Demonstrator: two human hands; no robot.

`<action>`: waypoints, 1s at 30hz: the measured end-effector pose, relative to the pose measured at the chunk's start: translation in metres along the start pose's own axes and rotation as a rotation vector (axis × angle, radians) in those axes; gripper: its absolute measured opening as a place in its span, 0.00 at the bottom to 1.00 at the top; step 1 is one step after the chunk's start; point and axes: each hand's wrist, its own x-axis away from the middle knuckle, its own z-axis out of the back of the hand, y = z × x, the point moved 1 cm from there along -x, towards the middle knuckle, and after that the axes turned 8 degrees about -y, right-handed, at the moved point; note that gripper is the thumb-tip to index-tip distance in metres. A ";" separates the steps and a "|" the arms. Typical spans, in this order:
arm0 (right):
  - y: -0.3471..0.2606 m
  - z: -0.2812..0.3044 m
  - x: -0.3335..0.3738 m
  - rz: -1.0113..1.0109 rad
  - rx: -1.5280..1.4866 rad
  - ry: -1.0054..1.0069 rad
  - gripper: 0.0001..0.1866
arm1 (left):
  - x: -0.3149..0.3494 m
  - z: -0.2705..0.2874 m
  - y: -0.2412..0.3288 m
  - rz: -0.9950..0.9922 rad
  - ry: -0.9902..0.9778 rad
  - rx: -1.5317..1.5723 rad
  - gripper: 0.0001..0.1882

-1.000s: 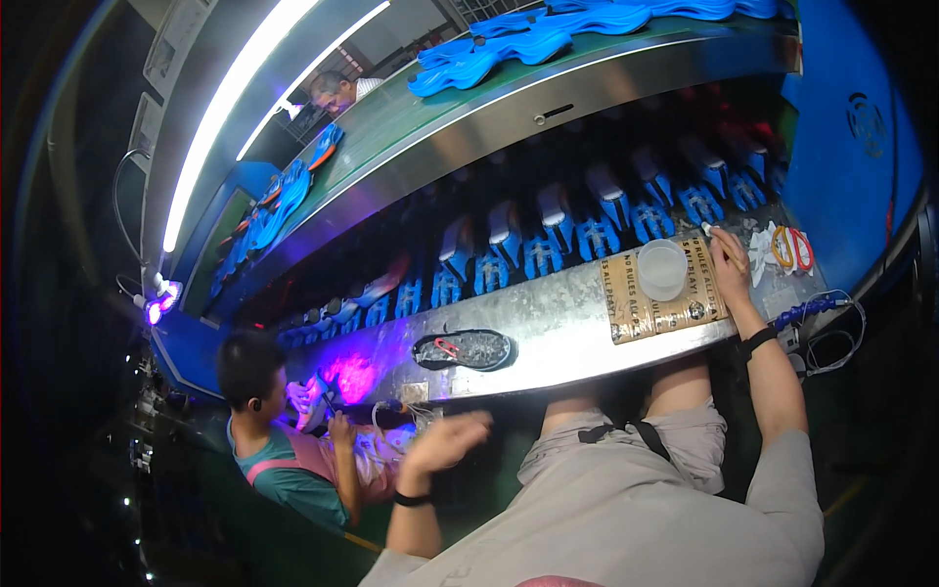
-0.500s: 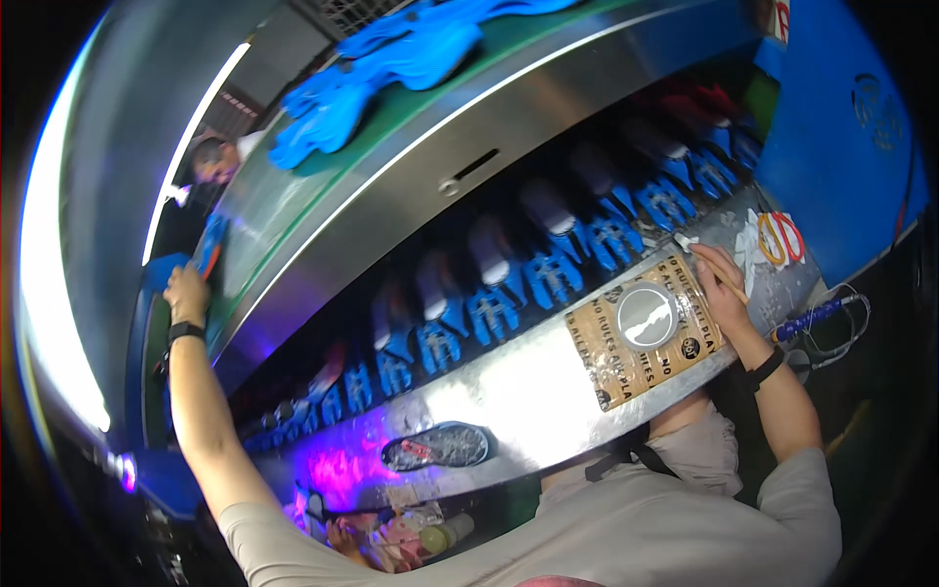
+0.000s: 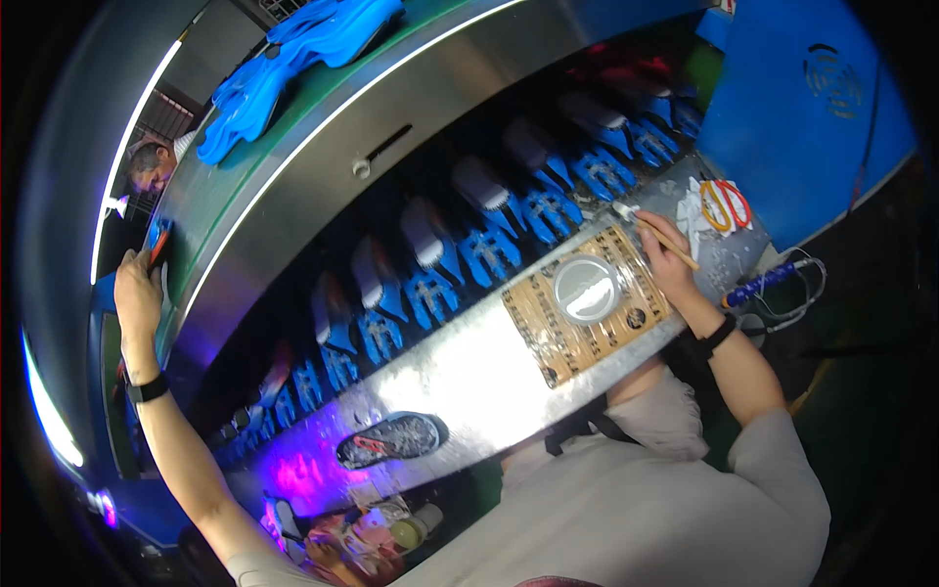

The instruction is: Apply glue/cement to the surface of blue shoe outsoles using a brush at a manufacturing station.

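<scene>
My right hand (image 3: pixel 670 259) grips a wooden-handled brush (image 3: pixel 667 243), its pale bristles pointing left above the metal ledge. Beside that hand lies a taped brown cardboard sheet (image 3: pixel 548 347) bearing a round grey dish (image 3: pixel 588 290) with a glossy white patch inside. At the far left, my left hand (image 3: pixel 139 293) reaches up to the green belt, its fingers closed at a small blue piece with an orange-red edge (image 3: pixel 158 241); the grip is partly hidden. A dark shoe sole (image 3: pixel 389 440), streaked wet white with a red mark, lies on the ledge (image 3: pixel 469 416) between my arms.
Blue clamp-like holders (image 3: pixel 430 298) line the dark slot behind the ledge. Blue moulded pieces (image 3: pixel 245 108) rest on the upper green belt. Orange and red loops (image 3: pixel 726 205) lie on white paper near a blue corded tool (image 3: pixel 758 284). A person (image 3: pixel 156 166) is beyond the belt.
The view has shifted, so most things sit further left. My left hand has closed in on the blue and orange-red piece. The brush stays in my right hand and shows more of its handle.
</scene>
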 end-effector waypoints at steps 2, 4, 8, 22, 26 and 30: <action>0.001 0.002 0.001 -0.029 0.021 -0.013 0.12 | 0.019 0.036 0.038 -0.058 0.030 0.285 0.13; -0.001 0.005 -0.001 0.062 0.022 -0.017 0.11 | 0.036 0.050 0.033 0.366 -0.048 0.847 0.18; -0.018 0.008 -0.008 -0.119 -0.211 -0.032 0.10 | 0.058 0.015 0.033 0.119 -0.032 0.524 0.36; -0.134 -0.006 0.010 -0.045 0.116 -0.458 0.11 | 0.228 -0.030 0.313 0.415 0.176 1.951 0.12; -0.131 -0.012 0.009 0.069 0.186 -0.443 0.11 | 0.309 -0.105 0.375 0.800 -0.352 2.585 0.23; -0.147 -0.006 0.008 -0.031 0.149 -0.404 0.12 | 0.343 -0.083 0.406 0.468 -0.448 3.469 0.46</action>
